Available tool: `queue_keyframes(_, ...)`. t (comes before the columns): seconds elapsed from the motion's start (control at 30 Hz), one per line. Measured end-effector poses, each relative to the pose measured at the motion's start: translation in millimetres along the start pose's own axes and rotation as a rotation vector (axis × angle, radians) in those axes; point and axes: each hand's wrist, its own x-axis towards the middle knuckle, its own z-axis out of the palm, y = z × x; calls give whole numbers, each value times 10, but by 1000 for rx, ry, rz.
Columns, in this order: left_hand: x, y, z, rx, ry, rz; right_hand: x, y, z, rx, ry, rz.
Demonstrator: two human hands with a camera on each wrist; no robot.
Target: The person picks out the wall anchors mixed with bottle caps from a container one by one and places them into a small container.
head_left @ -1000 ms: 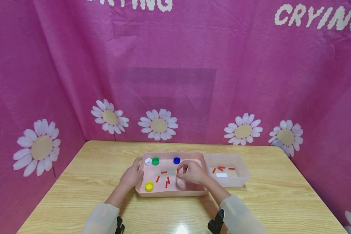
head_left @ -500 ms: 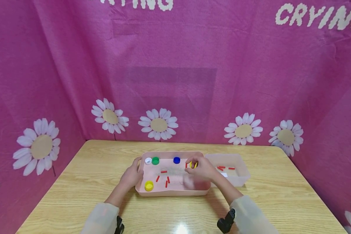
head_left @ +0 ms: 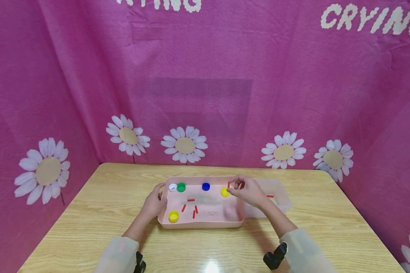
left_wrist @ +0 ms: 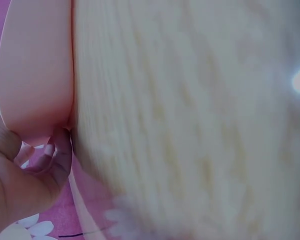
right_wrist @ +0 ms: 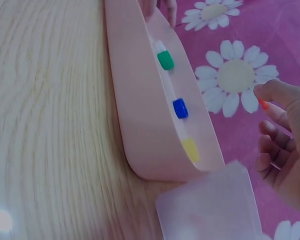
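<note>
Between the thumb and index finger of my right hand [head_left: 248,190] a small red stick [head_left: 229,185] is pinched upright, above the right end of the pink tray [head_left: 201,225]. In the right wrist view the stick's orange-red tip [right_wrist: 263,104] pokes out between the fingertips. My left hand [head_left: 154,203] grips the tray's left end, its fingers curled at the wall in the left wrist view. Several red sticks [head_left: 191,200] lie loose in the tray. Bottle caps sit around them: white [head_left: 172,187], green [head_left: 181,187], blue [head_left: 206,186], and two yellow, one front left [head_left: 173,216], one back right [head_left: 224,192].
A translucent box [head_left: 283,206] stands against the tray's right end, partly hidden by my right hand and forearm. One red stick [head_left: 270,196] shows inside it. The wooden table [head_left: 99,212] meets a pink flowered curtain [head_left: 222,125] at the back and sides.
My right hand has moved right and slightly back with the red stick, from over the tray's middle to its right end, uncovering the back yellow cap. My left hand stays on the tray.
</note>
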Motion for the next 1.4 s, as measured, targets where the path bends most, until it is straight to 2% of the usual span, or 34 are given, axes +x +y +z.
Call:
queue_keyframes(0.13,-1,-8,1,-56,8,-21,-17,60,-102,5,24,-14)
queue_keyframes(0.37,11,-49,14,-155,18,8,-102,240,-295,-51,59,9)
queue_keyframes(0.7,22,-80,28,-207,20,-24,-256,509,-520,-97,77,56)
queue_keyframes(1.0,22,-133,69,-315,9,-84,-322,660,-540,-155,86,70)
queue_keyframes(1.17,21,-150,87,-384,19,-94,-308,665,-514,-189,80,92)
queue_keyframes(1.4,27,-137,93,-424,20,-108,-285,643,-478,-229,67,111)
